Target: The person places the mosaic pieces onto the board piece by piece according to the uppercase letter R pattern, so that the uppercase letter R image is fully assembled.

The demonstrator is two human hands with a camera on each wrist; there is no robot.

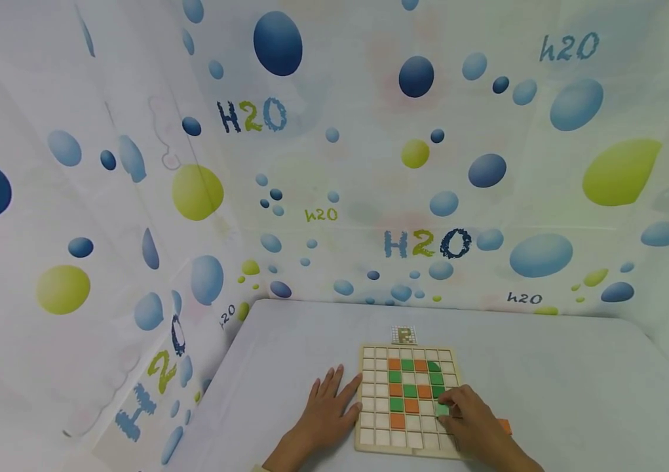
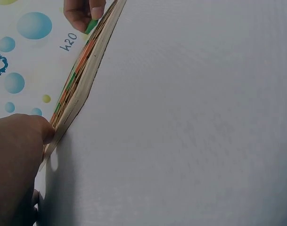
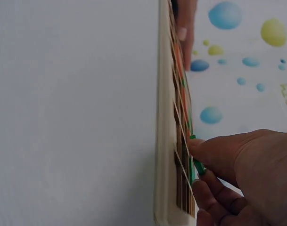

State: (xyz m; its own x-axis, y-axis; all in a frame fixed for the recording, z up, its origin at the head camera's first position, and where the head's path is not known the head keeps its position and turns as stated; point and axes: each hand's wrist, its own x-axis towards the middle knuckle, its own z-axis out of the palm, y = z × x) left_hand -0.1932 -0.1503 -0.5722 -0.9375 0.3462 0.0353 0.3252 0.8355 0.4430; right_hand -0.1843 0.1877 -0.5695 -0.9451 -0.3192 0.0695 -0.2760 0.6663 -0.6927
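A wooden grid board [image 1: 387, 450] lies on the table, with orange and green square tiles set in several of its cells. My right hand [image 1: 476, 423] is over the board's right side and pinches a green tile [image 3: 199, 166] between thumb and fingers. In the left wrist view that tile [image 2: 90, 26] shows held tilted, close over the board. My left hand [image 1: 327, 408] lies with fingers spread at the board's left side, its thumb [image 2: 45, 129] right at the edge. Dark green pieces [image 1: 437, 391] sit in the cells just beyond the right fingertips.
Behind the board stands a small pattern card [image 1: 403, 335] with a printed grid. An orange tile [image 1: 506, 426] lies on the white tabletop [image 1: 576, 380], partly hidden by my right hand. A curtain [image 1: 346, 170] with blue and green drops surrounds the table at the back and left.
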